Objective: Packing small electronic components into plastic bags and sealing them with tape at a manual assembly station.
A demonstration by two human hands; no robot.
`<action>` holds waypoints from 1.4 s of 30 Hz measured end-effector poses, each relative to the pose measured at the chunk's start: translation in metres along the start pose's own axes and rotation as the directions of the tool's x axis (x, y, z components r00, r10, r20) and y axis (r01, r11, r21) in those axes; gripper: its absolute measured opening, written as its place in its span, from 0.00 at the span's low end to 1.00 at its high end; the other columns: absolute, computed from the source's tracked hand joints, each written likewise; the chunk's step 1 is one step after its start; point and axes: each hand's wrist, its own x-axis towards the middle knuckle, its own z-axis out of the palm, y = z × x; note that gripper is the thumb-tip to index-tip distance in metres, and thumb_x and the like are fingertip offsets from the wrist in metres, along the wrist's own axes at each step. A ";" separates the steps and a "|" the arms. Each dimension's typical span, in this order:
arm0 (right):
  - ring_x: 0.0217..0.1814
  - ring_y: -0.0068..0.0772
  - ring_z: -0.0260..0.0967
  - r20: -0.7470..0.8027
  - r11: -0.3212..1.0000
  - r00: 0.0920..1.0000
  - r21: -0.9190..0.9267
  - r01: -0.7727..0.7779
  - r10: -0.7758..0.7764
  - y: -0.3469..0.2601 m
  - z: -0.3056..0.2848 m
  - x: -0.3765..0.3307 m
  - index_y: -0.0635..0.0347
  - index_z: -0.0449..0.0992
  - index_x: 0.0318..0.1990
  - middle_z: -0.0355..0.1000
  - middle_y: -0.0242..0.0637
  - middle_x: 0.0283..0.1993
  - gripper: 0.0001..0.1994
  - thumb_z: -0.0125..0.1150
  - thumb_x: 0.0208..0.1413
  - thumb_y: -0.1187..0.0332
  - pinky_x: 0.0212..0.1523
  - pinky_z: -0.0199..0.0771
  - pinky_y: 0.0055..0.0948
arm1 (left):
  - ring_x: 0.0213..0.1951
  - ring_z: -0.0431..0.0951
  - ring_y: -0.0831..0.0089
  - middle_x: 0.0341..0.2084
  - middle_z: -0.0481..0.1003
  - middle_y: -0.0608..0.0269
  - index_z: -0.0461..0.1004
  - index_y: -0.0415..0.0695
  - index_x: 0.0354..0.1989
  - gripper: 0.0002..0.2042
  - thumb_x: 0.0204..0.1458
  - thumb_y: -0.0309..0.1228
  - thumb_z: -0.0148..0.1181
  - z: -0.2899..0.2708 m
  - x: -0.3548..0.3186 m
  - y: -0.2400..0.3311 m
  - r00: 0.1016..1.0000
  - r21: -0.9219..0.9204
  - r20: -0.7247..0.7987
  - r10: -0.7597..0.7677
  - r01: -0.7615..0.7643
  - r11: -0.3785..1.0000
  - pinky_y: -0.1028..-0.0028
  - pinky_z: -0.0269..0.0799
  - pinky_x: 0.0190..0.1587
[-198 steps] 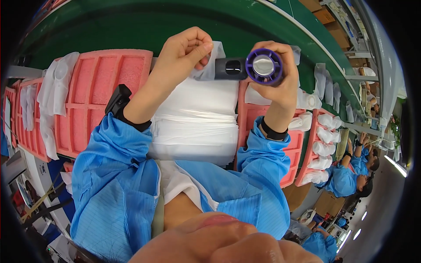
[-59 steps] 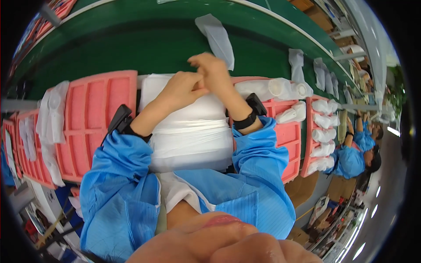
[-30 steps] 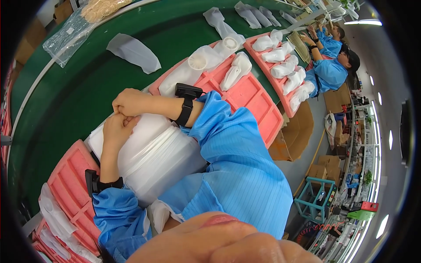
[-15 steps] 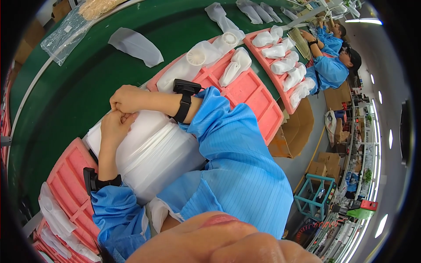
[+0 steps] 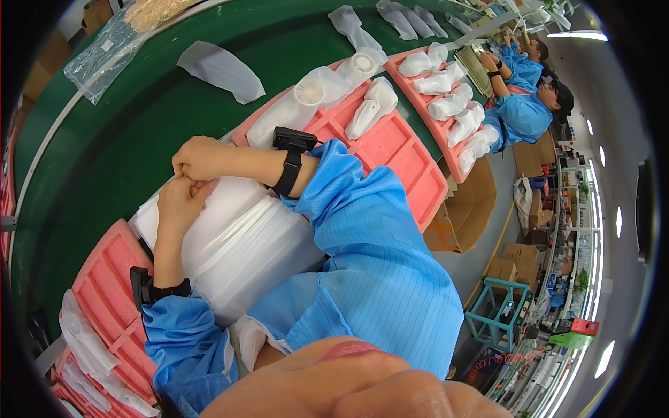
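A thick stack of white, thin bags or sheets lies before me, its layered edges fanned toward my body. My left hand rests over the stack's far left corner, fingers curled. My right hand is closed just beyond it, and the fingertips of both hands meet at the stack's far edge. What they pinch there, if anything, is hidden by the fingers. Black straps with small dark devices circle both wrists. Right of the right forearm, a pink tray holds white-wrapped items and translucent bagged pieces.
Beyond the stack runs a green conveyor belt, bearing a loose translucent bag. Another pink tray stands at left. Farther right is a pink tray of wrapped items, near co-workers in blue. A cardboard box stands below.
The loose translucent bag on the belt has shifted slightly to the right. Both hands keep nearly the same pose at the stack's far edge.
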 end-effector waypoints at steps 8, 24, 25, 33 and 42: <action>0.35 0.35 0.74 -0.002 1.000 1.000 -0.009 -0.007 0.007 0.002 0.001 0.001 0.52 0.80 0.28 0.77 0.35 0.30 0.07 0.56 0.41 0.70 0.38 0.72 0.33 | 0.13 0.71 0.70 0.07 0.70 0.64 0.74 0.41 0.16 0.14 0.48 0.37 0.62 0.000 0.000 0.002 1.000 0.015 0.004 -0.021 0.021 1.000 0.71 0.63 0.22; 0.33 0.37 0.73 -0.038 0.997 0.996 -0.032 0.077 -0.078 0.002 0.004 0.000 0.54 0.79 0.27 0.76 0.36 0.28 0.08 0.54 0.39 0.74 0.36 0.71 0.34 | 0.10 0.67 0.81 0.09 0.69 0.67 0.73 0.37 0.20 0.13 0.48 0.34 0.63 0.002 0.000 -0.006 0.999 -0.060 -0.024 0.038 -0.039 0.997 0.79 0.59 0.14; 0.33 0.37 0.73 -0.036 0.998 0.997 -0.024 0.060 -0.061 -0.004 0.001 -0.001 0.54 0.79 0.27 0.76 0.36 0.28 0.08 0.54 0.39 0.74 0.35 0.71 0.34 | 0.10 0.67 0.81 0.09 0.68 0.67 0.73 0.36 0.20 0.13 0.49 0.34 0.63 0.001 -0.001 -0.006 0.999 -0.086 -0.030 0.014 -0.017 0.996 0.79 0.59 0.14; 0.32 0.37 0.73 -0.035 0.999 0.998 -0.017 0.042 -0.042 -0.003 0.004 0.000 0.53 0.79 0.25 0.75 0.35 0.26 0.07 0.55 0.39 0.74 0.35 0.71 0.35 | 0.11 0.67 0.82 0.09 0.68 0.68 0.74 0.36 0.21 0.12 0.49 0.33 0.62 0.003 -0.001 -0.008 0.999 -0.073 -0.008 -0.038 0.037 0.997 0.79 0.58 0.14; 0.35 0.37 0.74 -0.010 1.000 1.000 -0.008 0.016 -0.016 -0.003 0.004 0.002 0.51 0.80 0.27 0.76 0.35 0.29 0.06 0.57 0.39 0.69 0.36 0.72 0.35 | 0.11 0.66 0.82 0.08 0.67 0.68 0.74 0.37 0.21 0.12 0.50 0.33 0.62 -0.001 -0.002 -0.005 1.000 -0.076 0.001 -0.024 0.024 0.997 0.79 0.58 0.14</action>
